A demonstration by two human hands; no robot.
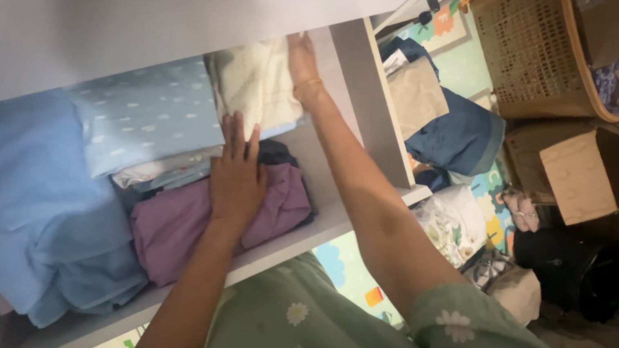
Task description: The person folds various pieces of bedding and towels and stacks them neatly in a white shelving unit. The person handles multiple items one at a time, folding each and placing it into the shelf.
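My left hand point(237, 175) lies flat, fingers spread, on a folded purple cloth point(177, 228) in a stack on a white shelf point(179, 290). My right hand point(302, 63) reaches deeper into the shelf and rests against the side of a folded cream cloth point(254, 83) at the top of the stack; whether it grips the cloth is unclear. Under the cream cloth lies a pale blue dotted fabric point(147, 113), with white and dark folded pieces between it and the purple one. A large blue bundle point(8, 205) fills the shelf's left side.
A white upright panel point(372, 98) bounds the shelf on the right. Beyond it lie dark blue and tan clothes point(451, 127), a brown woven laundry basket point(536, 39), cardboard boxes point(582, 172) and a colourful play mat point(346, 272) on the floor.
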